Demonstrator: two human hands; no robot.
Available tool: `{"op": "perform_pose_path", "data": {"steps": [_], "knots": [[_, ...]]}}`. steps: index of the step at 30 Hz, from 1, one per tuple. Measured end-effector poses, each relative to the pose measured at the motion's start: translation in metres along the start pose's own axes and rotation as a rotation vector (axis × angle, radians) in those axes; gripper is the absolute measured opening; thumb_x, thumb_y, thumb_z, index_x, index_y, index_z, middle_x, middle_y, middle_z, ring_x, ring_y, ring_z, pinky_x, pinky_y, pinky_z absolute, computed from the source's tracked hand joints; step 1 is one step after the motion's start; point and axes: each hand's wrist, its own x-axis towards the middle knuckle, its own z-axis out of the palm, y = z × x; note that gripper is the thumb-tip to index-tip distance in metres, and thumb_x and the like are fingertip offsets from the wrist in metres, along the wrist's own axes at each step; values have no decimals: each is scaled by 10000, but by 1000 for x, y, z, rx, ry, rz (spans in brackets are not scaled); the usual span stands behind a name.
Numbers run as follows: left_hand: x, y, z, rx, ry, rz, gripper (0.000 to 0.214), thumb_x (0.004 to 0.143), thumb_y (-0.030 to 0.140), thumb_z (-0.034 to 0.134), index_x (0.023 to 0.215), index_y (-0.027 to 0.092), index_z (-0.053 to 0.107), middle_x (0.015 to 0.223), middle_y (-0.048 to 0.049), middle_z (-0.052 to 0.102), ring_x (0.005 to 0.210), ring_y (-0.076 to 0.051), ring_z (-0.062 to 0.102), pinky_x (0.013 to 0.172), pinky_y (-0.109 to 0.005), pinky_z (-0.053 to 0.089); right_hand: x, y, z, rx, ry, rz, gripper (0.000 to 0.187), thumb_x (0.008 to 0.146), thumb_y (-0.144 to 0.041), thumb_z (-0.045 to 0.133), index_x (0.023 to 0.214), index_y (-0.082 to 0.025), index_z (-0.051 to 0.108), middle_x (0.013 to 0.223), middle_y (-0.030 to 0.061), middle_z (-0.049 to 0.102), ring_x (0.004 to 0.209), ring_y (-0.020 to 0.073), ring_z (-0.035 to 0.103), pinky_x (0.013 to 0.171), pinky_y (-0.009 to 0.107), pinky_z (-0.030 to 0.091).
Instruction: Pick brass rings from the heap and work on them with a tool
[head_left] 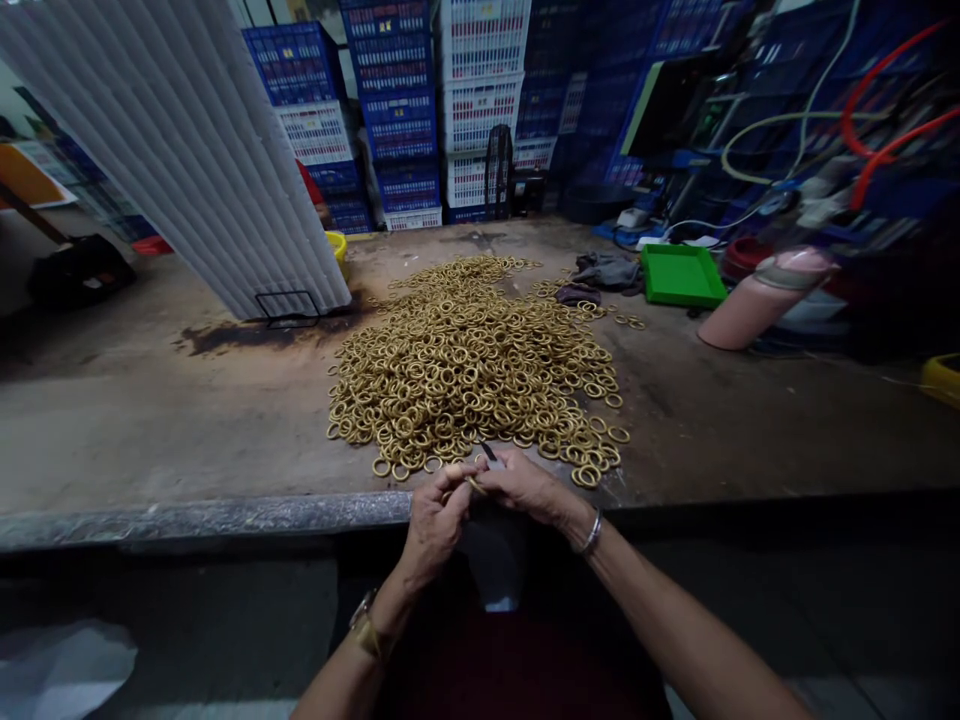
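A large heap of brass-coloured rings [465, 370] spreads over the worktable [255, 420] in front of me. Both my hands meet at the table's front edge, just short of the heap. My left hand [436, 518] pinches one brass ring [476, 486] between thumb and fingers. Close against it, my right hand [529, 487] is closed round a small blade [488, 452], whose dark pointed tip sticks out above the fingers. The blade's handle is hidden in the palm, and whether its edge touches the ring I cannot tell.
A tall white corrugated panel [195, 150] stands at left on a black wire stand [289, 308]. At right are a green tray [682, 275], a pink bottle [761, 300] and dark gloves [607, 270]. Stacked blue and white crates [484, 100] line the back. Part of a person shows behind the panel.
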Motion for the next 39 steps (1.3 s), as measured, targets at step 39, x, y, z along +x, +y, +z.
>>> {"op": "perform_pose_path", "data": {"steps": [39], "knots": [[-4, -9, -4, -46, 12, 8, 255, 783, 423, 513, 728, 174, 502, 553, 57, 406, 470, -58, 331, 454, -180, 272, -7, 18, 15, -892, 211, -389, 133, 700, -121, 440, 724, -184, 555, 601, -2, 565, 535, 105, 447, 514, 214, 263]]}}
